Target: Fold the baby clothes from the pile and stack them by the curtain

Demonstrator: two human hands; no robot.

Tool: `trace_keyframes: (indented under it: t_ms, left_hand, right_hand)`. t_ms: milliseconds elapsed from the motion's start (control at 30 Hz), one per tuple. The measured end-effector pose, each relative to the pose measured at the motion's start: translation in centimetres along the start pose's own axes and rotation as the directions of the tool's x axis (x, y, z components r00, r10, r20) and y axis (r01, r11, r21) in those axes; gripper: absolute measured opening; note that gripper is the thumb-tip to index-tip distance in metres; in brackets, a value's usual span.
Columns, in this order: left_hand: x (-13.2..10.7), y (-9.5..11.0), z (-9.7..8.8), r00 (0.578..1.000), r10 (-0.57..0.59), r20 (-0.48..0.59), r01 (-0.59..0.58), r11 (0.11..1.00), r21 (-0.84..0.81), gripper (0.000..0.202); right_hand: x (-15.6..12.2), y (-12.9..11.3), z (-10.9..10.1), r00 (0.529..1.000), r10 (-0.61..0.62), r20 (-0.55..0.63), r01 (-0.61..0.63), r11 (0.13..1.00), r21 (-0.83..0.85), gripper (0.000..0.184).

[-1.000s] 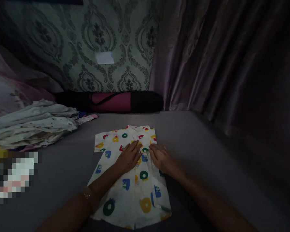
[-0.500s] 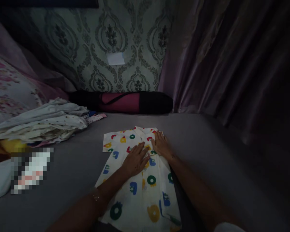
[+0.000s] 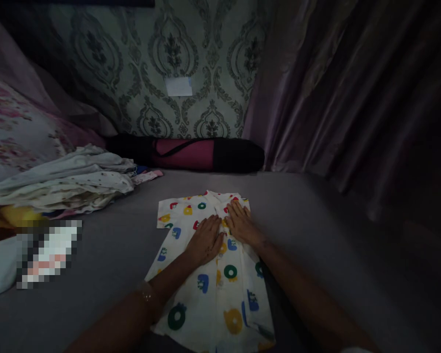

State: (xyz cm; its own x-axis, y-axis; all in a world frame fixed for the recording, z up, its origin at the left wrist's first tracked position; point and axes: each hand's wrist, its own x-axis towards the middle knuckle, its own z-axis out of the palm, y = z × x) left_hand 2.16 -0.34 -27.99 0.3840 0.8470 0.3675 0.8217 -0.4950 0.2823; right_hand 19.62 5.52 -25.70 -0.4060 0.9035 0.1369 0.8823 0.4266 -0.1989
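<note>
A small white child's shirt (image 3: 209,289) with red, yellow, green and blue prints lies flat on the grey bed surface (image 3: 308,220). Its left sleeve sticks out to the left; the right side is folded in over the body. My left hand (image 3: 206,240) rests palm down on the middle of the shirt, fingers stretched flat. My right hand (image 3: 240,223) lies flat beside it, near the collar on the folded right side. Both hands press on the cloth and hold nothing.
A pile of pale clothes (image 3: 66,179) lies at the left, beside a flowered pillow (image 3: 18,132). A rolled pink mat in a black bag (image 3: 191,154) lies against the patterned wall. Dark curtains (image 3: 345,98) hang along the right.
My right hand slid up the folded right side toward the collar, then came back a little toward my left hand. My left hand stayed on the shirt's middle.
</note>
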Motion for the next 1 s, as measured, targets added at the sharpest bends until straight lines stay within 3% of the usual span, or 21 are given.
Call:
trace_keyframes:
  t_ms: [167,333,567,800,1000]
  left_hand:
    - [0.0,-0.1,-0.1,1.0,0.015,0.011,-0.015,1.0,-0.019,0.05]
    - [0.2,0.2,-0.8,0.999,0.01,0.042,-0.01,1.0,-0.017,0.049]
    - [0.1,0.1,-0.8,0.997,0.007,0.079,-0.005,1.0,-0.03,0.05]
    - [0.1,0.1,-1.0,0.996,-0.001,0.087,0.004,0.999,-0.036,0.05]
    - [0.1,0.1,-1.2,0.993,0.018,0.118,-0.02,1.0,0.016,0.05]
  right_hand:
    - [-0.2,-0.3,0.6,0.999,0.018,0.051,-0.019,1.0,0.006,0.058]
    - [-0.2,0.1,-0.2,0.996,0.014,0.089,-0.018,0.999,0.039,0.057]
    - [-4.5,-0.2,-0.6,0.996,-0.088,0.024,0.087,0.996,0.013,0.056]
    - [-6.0,-1.0,-0.9,0.997,-0.076,0.028,0.076,0.997,-0.009,0.055]
    - [-9.8,-1.9,-1.0,0.99,-0.142,0.01,0.142,0.99,0.017,0.057]
